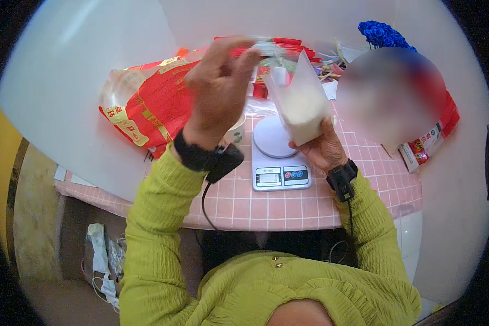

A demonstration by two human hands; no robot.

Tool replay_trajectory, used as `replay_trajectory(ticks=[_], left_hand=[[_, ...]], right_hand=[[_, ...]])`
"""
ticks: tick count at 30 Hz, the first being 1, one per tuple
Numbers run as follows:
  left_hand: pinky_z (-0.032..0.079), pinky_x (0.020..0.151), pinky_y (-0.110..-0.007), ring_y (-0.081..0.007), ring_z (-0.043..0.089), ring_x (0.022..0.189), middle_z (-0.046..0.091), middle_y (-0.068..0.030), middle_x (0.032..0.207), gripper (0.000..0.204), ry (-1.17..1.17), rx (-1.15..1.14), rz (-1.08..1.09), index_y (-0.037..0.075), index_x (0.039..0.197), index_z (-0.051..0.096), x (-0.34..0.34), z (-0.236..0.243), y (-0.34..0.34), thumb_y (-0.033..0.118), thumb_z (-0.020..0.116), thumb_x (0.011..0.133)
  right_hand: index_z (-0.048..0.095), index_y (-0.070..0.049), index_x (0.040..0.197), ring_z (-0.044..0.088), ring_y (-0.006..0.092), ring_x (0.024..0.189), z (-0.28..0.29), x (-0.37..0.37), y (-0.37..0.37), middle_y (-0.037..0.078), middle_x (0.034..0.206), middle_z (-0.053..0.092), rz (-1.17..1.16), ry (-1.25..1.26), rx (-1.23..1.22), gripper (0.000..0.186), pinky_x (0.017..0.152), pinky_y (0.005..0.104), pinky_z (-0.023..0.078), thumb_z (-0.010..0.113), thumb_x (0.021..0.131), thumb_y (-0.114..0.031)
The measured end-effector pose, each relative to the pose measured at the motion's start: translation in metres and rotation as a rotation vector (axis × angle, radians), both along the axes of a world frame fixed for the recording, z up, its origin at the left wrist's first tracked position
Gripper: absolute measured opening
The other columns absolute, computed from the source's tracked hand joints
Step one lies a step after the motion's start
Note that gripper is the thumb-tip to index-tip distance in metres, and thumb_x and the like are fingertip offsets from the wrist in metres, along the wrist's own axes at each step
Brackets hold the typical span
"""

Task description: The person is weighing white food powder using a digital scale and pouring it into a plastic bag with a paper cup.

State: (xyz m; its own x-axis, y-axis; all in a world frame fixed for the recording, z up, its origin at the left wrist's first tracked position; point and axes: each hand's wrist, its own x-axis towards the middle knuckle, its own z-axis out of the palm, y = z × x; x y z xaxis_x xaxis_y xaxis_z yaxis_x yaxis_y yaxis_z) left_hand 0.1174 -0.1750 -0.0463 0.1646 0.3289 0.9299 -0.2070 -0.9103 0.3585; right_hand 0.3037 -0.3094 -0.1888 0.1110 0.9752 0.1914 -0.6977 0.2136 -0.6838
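My right hand grips a translucent plastic bag from below and the side. White, powdery or fine-grained stuff fills its lower part, and its top stands up in a point. Raised to the left of the bag is my left hand, its fingers bent toward the bag's upper edge. Motion blurs those fingers, so whether they pinch anything is unclear. Just below the bag, a white kitchen scale with a round platform rests on the table; the bag hides part of the platform. A paper cup shows partly behind my left wrist.
A large red and clear package lies on the left. Red packets and small colourful items are at the back. Blue flowers stand at the back right, near another red package. The table has a pink checked cover.
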Motion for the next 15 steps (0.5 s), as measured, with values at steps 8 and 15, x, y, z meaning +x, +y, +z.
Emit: replay_trajectory(ticks=[8,15], left_hand=[[0.051,0.079,-0.029,-0.0172,0.062,0.095,0.064,-0.0111,0.102,0.054,0.247,-0.339,0.033,0.002,0.127,0.058,-0.061,-0.103,0.048,0.039,0.073,0.09],[0.042,0.107,-0.043,-0.0324,0.054,0.124,0.054,-0.0214,0.132,0.1,0.382,-0.572,-0.243,0.003,0.146,0.036,-0.048,-0.145,0.055,0.031,0.09,0.067]], right_hand=[[0.046,-0.024,0.139,0.054,0.0217,0.118,-0.009,0.011,0.003,0.003,0.132,0.057,-0.124,0.008,-0.069,0.078,0.081,0.0418,0.053,0.074,0.077,-0.061],[0.048,-0.024,0.138,0.055,0.0221,0.118,-0.018,0.012,0.004,0.002,0.131,0.058,-0.164,0.015,-0.139,0.071,0.082,0.0427,0.054,0.075,0.08,-0.054]])
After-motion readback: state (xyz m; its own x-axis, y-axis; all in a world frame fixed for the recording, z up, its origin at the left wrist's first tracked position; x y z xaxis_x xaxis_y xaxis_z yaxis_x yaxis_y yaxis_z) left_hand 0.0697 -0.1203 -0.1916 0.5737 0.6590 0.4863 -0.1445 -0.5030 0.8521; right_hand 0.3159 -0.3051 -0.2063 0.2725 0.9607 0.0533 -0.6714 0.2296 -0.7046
